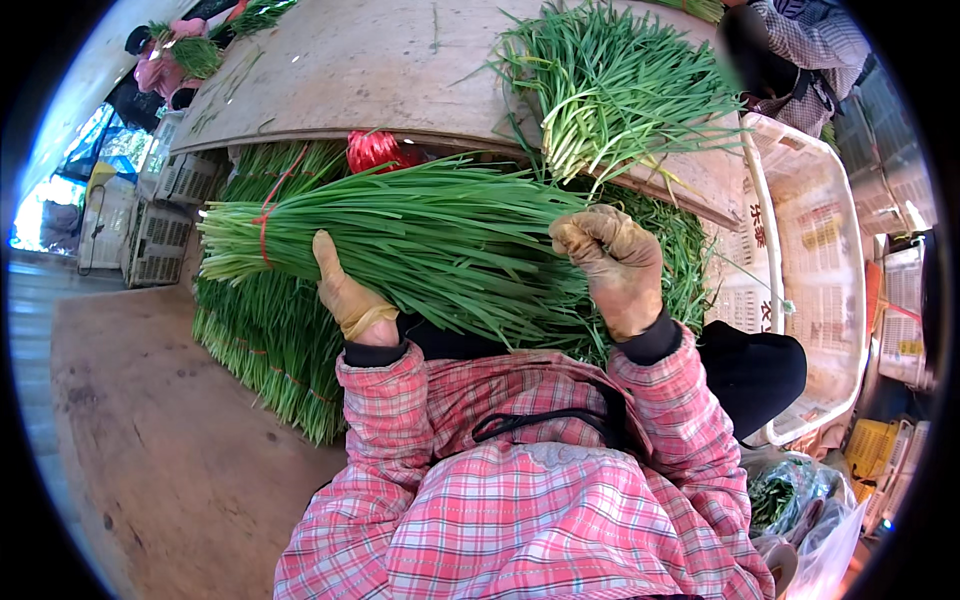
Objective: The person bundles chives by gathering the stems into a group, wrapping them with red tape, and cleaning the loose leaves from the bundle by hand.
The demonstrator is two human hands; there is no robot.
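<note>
A long bundle of green chives, tied near its left end with a red string, lies across my arms. My left hand, in a tan glove, cups the bundle from below with the thumb up against it. My right hand, also gloved, grips the leafy end from above. Beneath the bundle more tied chive bundles are stacked on the ground.
A wooden board table ahead carries a loose chive pile, with a red string ball under its edge. A white plastic crate stands at right. Another person sits at upper right. Crates stand at left.
</note>
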